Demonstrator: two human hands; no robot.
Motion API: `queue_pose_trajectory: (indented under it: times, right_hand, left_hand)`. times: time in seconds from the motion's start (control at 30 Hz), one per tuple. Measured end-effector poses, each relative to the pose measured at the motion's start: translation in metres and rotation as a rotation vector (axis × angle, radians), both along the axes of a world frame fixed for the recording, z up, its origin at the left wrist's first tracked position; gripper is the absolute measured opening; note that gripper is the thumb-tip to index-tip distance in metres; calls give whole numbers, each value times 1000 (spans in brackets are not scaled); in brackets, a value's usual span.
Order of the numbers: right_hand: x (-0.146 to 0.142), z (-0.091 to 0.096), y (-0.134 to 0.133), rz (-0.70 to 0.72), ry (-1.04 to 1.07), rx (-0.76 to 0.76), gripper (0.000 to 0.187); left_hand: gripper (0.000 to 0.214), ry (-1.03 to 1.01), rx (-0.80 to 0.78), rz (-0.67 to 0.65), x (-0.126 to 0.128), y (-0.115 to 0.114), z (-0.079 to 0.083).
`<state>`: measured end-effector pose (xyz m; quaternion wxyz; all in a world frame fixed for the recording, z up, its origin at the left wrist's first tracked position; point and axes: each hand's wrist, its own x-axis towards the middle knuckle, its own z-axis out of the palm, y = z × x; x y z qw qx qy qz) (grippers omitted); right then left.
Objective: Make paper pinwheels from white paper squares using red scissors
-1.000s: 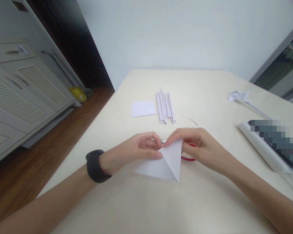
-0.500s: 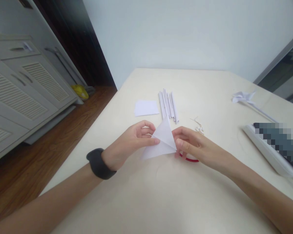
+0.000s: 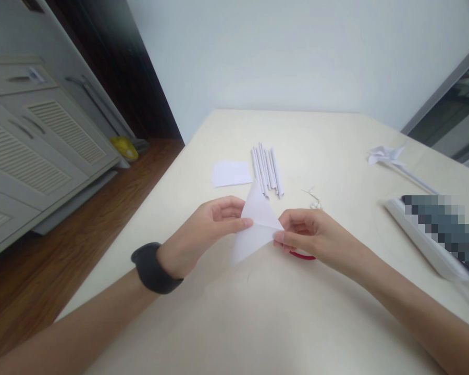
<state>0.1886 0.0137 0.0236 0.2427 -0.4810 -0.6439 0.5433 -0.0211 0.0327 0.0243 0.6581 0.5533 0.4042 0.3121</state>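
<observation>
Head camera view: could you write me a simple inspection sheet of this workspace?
Surface: pale table, lightly marked by a thin dark line.
Job's things: folded white paper; white sheets and rolled paper sticks lie beyond it.
Clutter: white pinwheel on a stick; tangled string; red curved item, partly hidden; white object, top pixelated.
Hands: left hand and right hand both pinch the folded white paper.
Cables: none identifiable; the right edge is blurred.
Surroundings: louvred cabinet, wooden floor, pale wall.
</observation>
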Motion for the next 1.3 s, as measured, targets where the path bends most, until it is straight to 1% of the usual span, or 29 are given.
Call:
queue_pose_trajectory:
  times: [0.17,0.33,0.43,0.6,0.87,1.0,1.1,1.2,1.3]
  right_hand:
    - [1,2,1,2,-21,16,17]
    - [-1,6,-1,-24,-102,100,29]
    - [-1,5,-2,-56,-161,132,26]
    - [-1,4,-1,-77,-154,133,21]
    - [-3,4,-2,-106,-179,156,23]
    - [-3,6,-3,-134,-255,272,25]
    - [-4,4,-3,-106,-315,361,26]
    - [-5,2,-3,-53,-349,413,27]
    - [-8,0,-4,27,-380,443,26]
  left_hand:
    - [16,45,50,15,-2,3,-5]
    - [17,70,61,31,-1,3,-5]
    - [17,58,73,19,0,2,-5]
    - [19,47,109,4,0,3,-7]
    - [23,22,64,-32,0,4,-10]
    - [23,12,85,-11,0,4,-10]
    - [23,-6,64,-14,0,4,-8]
    - [22,-9,41,-34,-1,2,-5]
    - [25,-25,38,-26,0,-1,-2]
